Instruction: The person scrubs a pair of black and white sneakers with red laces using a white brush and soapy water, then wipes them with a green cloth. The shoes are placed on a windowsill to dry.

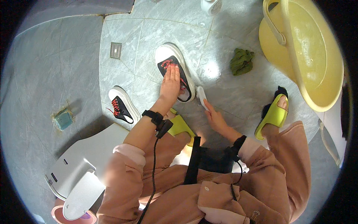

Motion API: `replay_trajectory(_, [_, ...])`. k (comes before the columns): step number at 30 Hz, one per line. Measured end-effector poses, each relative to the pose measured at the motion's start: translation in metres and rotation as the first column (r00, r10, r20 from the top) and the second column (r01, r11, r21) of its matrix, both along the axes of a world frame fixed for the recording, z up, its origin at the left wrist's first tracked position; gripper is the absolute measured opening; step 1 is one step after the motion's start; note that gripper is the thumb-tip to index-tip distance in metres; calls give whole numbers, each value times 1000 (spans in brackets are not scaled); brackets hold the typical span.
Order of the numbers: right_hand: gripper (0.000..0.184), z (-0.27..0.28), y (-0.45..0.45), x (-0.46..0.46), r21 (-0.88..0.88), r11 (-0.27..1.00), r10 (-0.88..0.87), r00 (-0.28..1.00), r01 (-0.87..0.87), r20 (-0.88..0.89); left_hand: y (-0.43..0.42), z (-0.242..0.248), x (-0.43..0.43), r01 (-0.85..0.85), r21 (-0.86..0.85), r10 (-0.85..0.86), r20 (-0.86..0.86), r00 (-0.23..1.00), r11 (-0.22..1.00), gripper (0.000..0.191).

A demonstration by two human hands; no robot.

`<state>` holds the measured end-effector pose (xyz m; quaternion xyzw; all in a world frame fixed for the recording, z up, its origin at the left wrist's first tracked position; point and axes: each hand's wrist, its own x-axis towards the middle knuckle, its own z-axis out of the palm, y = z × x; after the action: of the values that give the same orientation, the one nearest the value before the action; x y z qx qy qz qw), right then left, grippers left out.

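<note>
My left hand (pixel 170 81) lies over the laces and tongue of a black sneaker (pixel 188 67) with a white toe cap, thick white sole and red laces. That sneaker stands on the wet tiled floor, toe pointing away from me. In my right hand (pixel 216 119) is the white handle of a scrubbing brush (pixel 202 95). Its bristles are against or right beside the sole at the heel; the exact contact is hard to see. The matching sneaker (pixel 120 105), laced in red, rests on the floor to the left.
A large yellow plastic tub (pixel 310 56) is at the right. Near it lies a crumpled dark green cloth (pixel 242 62). A white bottle (pixel 211 6) stands at the top edge. A floor drain (pixel 115 50) is at upper left, a white toilet (pixel 86 159) at lower left. My feet wear lime-green slides (pixel 272 114).
</note>
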<state>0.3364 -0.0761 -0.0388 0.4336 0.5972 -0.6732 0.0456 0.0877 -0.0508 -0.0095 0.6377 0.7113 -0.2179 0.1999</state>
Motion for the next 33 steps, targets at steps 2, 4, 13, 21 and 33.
replay_trajectory(2, [53, 4, 8, -8, -6, 1000, -18, 1000, 18, -6, -1, -3, -1, 32, 13, -32, -28, 999, 999, 113])
replay_trajectory(4, [54, 0, 19, -21, -13, 999, -32, 999, 31, -13, -2, -4, -1, 37, 2, -37, -36, 999, 999, 112])
replay_trajectory(13, [54, 18, -30, -11, 119, 979, -150, 982, 164, -117, 2, 1, 0, 3, -38, -3, -15, 1000, 999, 110])
replay_trajectory(21, [56, 10, 0, -28, 178, 974, -124, 989, 137, -84, 4, 2, 1, -33, -15, 33, 5, 999, 999, 113])
replay_trajectory(33, [54, -23, 50, -64, 214, 955, -153, 960, 204, -233, 3, 1, 0, 1, -7, -1, -29, 1000, 1000, 114])
